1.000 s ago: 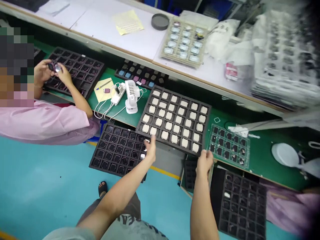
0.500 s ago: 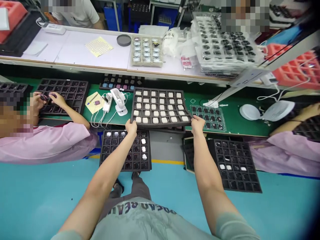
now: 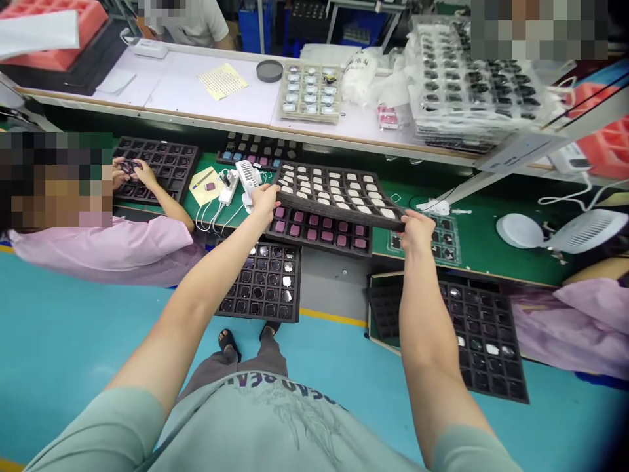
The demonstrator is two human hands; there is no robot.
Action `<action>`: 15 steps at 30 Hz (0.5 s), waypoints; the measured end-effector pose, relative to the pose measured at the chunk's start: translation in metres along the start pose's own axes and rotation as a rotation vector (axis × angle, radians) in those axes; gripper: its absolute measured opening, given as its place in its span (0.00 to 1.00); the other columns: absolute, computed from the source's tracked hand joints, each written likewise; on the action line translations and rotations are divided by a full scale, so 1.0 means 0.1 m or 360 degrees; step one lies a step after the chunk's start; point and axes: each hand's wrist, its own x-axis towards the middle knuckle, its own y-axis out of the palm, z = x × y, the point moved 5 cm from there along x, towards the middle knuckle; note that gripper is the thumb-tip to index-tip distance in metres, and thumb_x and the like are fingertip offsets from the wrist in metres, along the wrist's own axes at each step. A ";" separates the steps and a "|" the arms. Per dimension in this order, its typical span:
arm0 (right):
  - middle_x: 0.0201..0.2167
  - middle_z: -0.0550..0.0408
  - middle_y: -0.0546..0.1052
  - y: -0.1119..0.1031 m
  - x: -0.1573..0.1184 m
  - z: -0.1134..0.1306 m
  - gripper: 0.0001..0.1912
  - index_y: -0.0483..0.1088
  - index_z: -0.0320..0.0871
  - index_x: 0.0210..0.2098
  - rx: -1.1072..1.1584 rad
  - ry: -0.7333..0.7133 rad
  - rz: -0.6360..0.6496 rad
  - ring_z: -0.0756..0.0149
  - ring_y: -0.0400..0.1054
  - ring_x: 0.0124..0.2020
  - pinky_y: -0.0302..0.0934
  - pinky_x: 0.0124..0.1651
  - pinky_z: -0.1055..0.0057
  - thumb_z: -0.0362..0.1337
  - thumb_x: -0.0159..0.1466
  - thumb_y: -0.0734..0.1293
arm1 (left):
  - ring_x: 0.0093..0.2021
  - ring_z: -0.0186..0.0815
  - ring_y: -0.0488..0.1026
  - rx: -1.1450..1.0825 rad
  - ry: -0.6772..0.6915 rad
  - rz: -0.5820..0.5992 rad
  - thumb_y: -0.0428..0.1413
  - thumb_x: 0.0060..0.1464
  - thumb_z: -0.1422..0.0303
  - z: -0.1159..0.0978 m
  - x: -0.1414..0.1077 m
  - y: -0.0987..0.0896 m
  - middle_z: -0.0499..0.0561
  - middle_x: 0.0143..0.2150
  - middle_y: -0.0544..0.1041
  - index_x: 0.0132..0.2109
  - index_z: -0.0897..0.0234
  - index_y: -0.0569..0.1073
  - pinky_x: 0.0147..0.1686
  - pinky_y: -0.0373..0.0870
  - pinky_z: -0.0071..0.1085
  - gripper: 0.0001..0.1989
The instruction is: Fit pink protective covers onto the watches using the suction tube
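Note:
A black foam tray [image 3: 339, 211] filled with rows of white square pieces is held up, sagging in the middle, between my two hands. My left hand [image 3: 266, 198] is closed on its left front corner, and my right hand [image 3: 417, 231] grips the right front corner. Beneath it, on the green bench, lies a second black tray [image 3: 319, 244] with purple square pieces in its front rows. The held tray hides the back part of that lower one. Below the bench edge, near my left forearm, sits another black tray [image 3: 260, 278] with dark and a few white pieces.
A white fan [image 3: 248, 177] and power strip [image 3: 228, 190] stand left of the trays. A clear blister tray [image 3: 446, 239] lies at right, beside another white fan [image 3: 580, 229]. Co-workers in pink sleeves [image 3: 103, 246] sit on both sides. A shelf [image 3: 171, 82] runs above the bench.
Both hands have raised the tray of white pieces, and it now tilts and sags more. The purple pieces in the tray underneath have come into sight. The camera view has shifted left.

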 end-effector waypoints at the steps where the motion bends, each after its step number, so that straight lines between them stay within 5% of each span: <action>1: 0.39 0.54 0.79 0.01 -0.07 -0.06 0.16 0.73 0.38 0.56 0.0018 0.0022 -0.0018 0.72 0.72 0.30 0.70 0.32 0.72 0.32 0.69 0.68 | 0.53 0.40 0.78 0.0016 -0.0009 0.0000 0.63 0.56 0.74 0.07 -0.01 -0.03 0.57 0.55 0.79 0.54 0.66 0.77 0.41 0.80 0.30 0.17; 5: 0.40 0.53 0.80 0.16 -0.43 -0.43 0.19 0.74 0.37 0.56 -0.0002 0.0092 -0.0060 0.68 0.73 0.31 0.70 0.33 0.68 0.32 0.66 0.70 | 0.51 0.40 0.79 0.0116 -0.0080 0.0006 0.62 0.62 0.73 0.58 -0.13 -0.26 0.58 0.58 0.78 0.57 0.67 0.75 0.44 0.81 0.36 0.17; 9: 0.51 0.48 0.79 0.36 -0.76 -0.85 0.16 0.74 0.40 0.54 -0.0162 0.0081 -0.0191 0.60 0.76 0.47 0.75 0.50 0.58 0.41 0.71 0.70 | 0.50 0.41 0.80 0.0239 -0.0099 0.0005 0.62 0.66 0.65 1.14 -0.15 -0.46 0.58 0.55 0.79 0.58 0.66 0.75 0.48 0.81 0.43 0.16; 13: 0.63 0.45 0.72 0.49 -1.09 -1.08 0.21 0.70 0.43 0.61 -0.0443 0.0041 -0.0419 0.51 0.69 0.63 0.65 0.65 0.45 0.46 0.72 0.68 | 0.58 0.44 0.77 0.0353 0.0017 -0.0008 0.67 0.60 0.68 1.38 -0.04 -0.68 0.59 0.61 0.77 0.58 0.65 0.78 0.61 0.75 0.44 0.20; 15: 0.67 0.44 0.69 0.59 -1.40 -1.14 0.23 0.68 0.45 0.64 -0.0575 0.0065 -0.0483 0.49 0.66 0.66 0.63 0.68 0.43 0.47 0.73 0.67 | 0.63 0.44 0.74 0.0415 0.0050 0.0004 0.68 0.58 0.69 1.42 -0.05 -0.97 0.59 0.65 0.75 0.59 0.64 0.79 0.66 0.69 0.42 0.22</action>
